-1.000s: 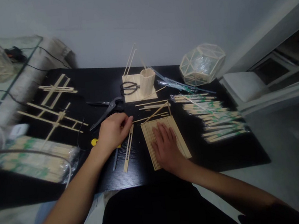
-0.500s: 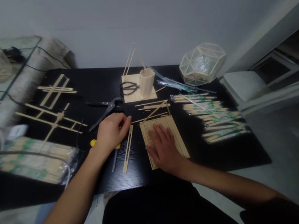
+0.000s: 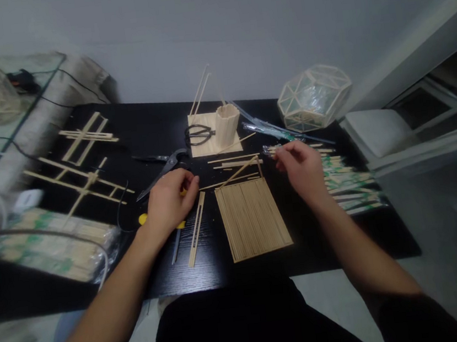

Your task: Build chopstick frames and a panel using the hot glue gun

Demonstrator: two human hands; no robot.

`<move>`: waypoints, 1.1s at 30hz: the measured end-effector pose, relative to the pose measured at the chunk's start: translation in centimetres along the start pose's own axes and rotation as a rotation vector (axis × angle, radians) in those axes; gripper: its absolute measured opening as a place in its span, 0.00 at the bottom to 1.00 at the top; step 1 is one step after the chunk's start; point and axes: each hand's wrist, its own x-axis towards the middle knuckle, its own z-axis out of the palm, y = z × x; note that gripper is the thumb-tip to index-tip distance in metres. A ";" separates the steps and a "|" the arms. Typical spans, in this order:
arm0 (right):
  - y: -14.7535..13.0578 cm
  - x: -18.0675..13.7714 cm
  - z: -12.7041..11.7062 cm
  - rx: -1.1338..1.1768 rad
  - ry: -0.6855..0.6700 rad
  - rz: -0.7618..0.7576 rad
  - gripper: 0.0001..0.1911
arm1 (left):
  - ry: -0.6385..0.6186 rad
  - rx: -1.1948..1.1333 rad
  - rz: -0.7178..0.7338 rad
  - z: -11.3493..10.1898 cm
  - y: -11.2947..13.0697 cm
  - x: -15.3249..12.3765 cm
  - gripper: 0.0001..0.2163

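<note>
My left hand (image 3: 169,200) rests on the black table (image 3: 152,130) with its fingers curled together beside two loose sticks (image 3: 196,227); what is in it, if anything, is hidden. A flat mat of wooden sticks (image 3: 253,218) lies uncovered in front of me. My right hand (image 3: 301,167) hovers to the mat's right, over the heap of wrapped chopsticks (image 3: 350,184), fingers curled and pinched near a wrapped pair. I cannot see whether it grips one.
Black shears (image 3: 163,168) lie beyond my left hand, a yellow-handled tool (image 3: 176,238) below it. A wooden cup on a square board (image 3: 225,127) with scissors stands at the back. A stick polyhedron (image 3: 313,97) is back right, stick frames (image 3: 82,167) and a chopstick bag (image 3: 54,248) left.
My right hand has lifted off the stick mat and moved up and right to the wrapped chopsticks. My left hand has stayed in place.
</note>
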 end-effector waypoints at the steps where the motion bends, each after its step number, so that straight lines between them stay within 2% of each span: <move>1: 1.0 0.4 0.2 0.047 -0.031 0.051 0.13 | 0.002 -0.007 0.003 0.0 -0.1 0.0 0.09; 4: 3.5 0.3 1.1 0.085 -0.101 0.125 0.12 | 0.018 -0.012 0.017 0.1 -0.2 0.0 0.08; 8: 5.1 -0.5 2.0 -0.055 -0.124 0.018 0.09 | 0.014 -0.001 0.022 0.3 -0.3 -0.1 0.07; 23: 6.3 0.5 1.3 -0.243 -0.284 -0.018 0.07 | -0.022 0.020 0.063 0.3 -0.4 -0.3 0.08; 33: 6.8 1.2 1.3 -0.328 -0.383 -0.116 0.04 | -0.042 0.023 0.072 0.6 -0.4 -0.4 0.08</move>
